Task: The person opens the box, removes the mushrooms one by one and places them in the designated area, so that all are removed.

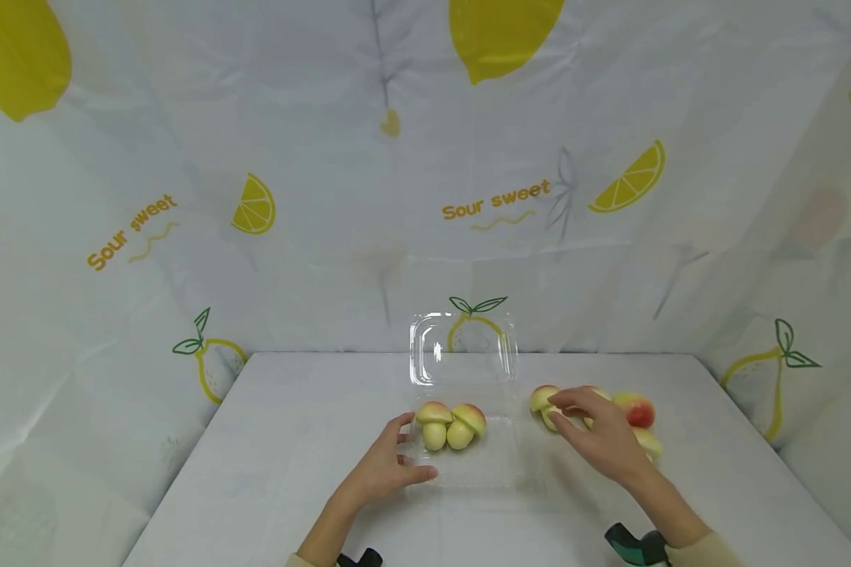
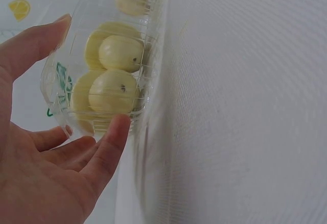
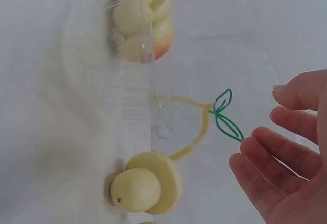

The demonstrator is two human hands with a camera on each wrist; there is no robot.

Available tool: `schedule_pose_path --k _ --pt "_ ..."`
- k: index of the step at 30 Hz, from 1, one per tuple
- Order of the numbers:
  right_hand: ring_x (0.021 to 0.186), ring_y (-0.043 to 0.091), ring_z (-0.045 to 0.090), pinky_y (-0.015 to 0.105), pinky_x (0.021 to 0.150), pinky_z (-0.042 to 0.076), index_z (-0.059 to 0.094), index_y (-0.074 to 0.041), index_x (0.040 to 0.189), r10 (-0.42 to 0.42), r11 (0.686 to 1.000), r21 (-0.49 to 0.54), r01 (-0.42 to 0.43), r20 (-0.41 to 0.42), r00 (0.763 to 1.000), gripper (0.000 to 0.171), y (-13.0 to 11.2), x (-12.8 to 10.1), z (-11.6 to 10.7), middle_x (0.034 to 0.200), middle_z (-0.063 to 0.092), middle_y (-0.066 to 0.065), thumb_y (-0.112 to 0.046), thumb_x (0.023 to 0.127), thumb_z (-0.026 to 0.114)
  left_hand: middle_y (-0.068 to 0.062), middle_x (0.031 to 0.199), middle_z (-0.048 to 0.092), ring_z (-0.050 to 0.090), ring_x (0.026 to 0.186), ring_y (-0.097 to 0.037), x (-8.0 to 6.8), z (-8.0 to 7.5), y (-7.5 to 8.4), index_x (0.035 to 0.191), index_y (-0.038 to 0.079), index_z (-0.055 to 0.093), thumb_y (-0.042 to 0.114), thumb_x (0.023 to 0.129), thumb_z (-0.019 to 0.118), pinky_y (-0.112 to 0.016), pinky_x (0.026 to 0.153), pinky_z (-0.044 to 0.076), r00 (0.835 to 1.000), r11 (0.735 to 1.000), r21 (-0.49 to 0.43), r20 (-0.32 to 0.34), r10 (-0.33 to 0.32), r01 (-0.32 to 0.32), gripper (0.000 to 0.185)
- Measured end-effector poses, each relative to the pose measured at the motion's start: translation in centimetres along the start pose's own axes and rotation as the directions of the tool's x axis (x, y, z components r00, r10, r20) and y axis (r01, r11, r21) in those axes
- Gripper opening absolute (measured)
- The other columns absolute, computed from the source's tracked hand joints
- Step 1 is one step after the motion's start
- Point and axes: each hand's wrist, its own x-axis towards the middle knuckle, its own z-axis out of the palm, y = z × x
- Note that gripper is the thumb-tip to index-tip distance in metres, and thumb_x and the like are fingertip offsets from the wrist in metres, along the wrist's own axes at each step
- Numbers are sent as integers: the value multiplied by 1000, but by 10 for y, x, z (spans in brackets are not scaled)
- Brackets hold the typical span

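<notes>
A clear plastic clamshell box (image 1: 496, 465) lies with its lid (image 1: 461, 350) raised at the back. In its left half, two toy mushrooms (image 1: 434, 425) with yellow-red caps and pale stems stand side by side. My left hand (image 1: 390, 465) holds the box by its left side, thumb at the near corner and fingers along the wall. My right hand (image 1: 599, 437) hovers beside another toy mushroom (image 1: 542, 398) right of the box, fingers loosely bent and apart. In the right wrist view nothing sits between those fingers, and the mushroom (image 3: 138, 188) is apart from them.
More toy mushrooms (image 1: 637, 409) lie behind and beside my right hand, partly hidden by it. A white cloth covers the table (image 1: 269, 449). A lemon-printed curtain (image 1: 326, 260) hangs behind it and round both sides.
</notes>
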Motion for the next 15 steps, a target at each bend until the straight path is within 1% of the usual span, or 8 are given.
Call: schedule_pose_path --k 4,7,10,15 --pt "84 22 68 22 76 57 74 0 98 -26 999 22 26 -17 1000 21 -3 5 4 97 73 6 6 79 81 -30 147 44 63 109 -38 0 0 1 156 6 29 27 81 88 -50 86 55 1000 1000 3 0 0 0 98" --pt "84 19 69 20 77 56 74 0 98 -33 999 43 34 -20 999 21 -6 9 6 97 74 6 6 79 81 -30 147 44 63 110 -38 0 0 0 156 6 29 28 81 88 -50 87 54 1000 1000 1 0 1 -1 98" --pt "84 19 70 25 76 58 75 -1 100 -9 998 55 10 -11 1000 20 -10 11 9 98 74 5 3 81 81 -29 148 43 62 111 -39 1 0 -1 156 6 29 28 81 88 -50 88 54 1000 1000 0 0 6 -6 98" --pt "88 23 69 41 78 60 74 -2 101 48 994 98 -51 36 998 16 -18 12 16 99 72 7 -1 86 78 -29 148 43 62 112 -39 0 0 -1 156 6 29 27 81 87 -51 88 54 1000 1000 -3 0 6 -6 97"
